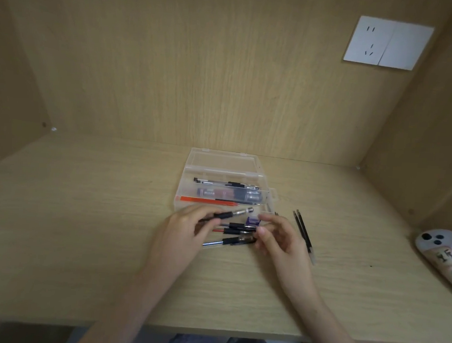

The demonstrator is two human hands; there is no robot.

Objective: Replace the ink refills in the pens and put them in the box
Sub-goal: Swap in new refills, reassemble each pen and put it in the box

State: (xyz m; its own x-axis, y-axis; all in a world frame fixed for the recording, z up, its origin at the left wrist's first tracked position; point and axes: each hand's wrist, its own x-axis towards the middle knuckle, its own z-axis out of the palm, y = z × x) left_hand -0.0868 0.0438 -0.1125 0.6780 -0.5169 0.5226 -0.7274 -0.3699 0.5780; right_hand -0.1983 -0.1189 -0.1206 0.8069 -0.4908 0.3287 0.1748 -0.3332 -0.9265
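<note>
One slim metal-tipped pen (pixel 233 214) is pinched in left grip (pixel 182 230); right grip's (pixel 281 243) state unclear.

the light was dim, warm and even, with only faint shadows under the hands. wide-angle distortion bent the bench (pixel 78 241) edges and side walls. the whole picture was soft, with small details smeared; no glare showed.

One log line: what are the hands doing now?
left hand: grips black pen with silver tip | right hand: grip unclear | clear plastic box: open
</note>
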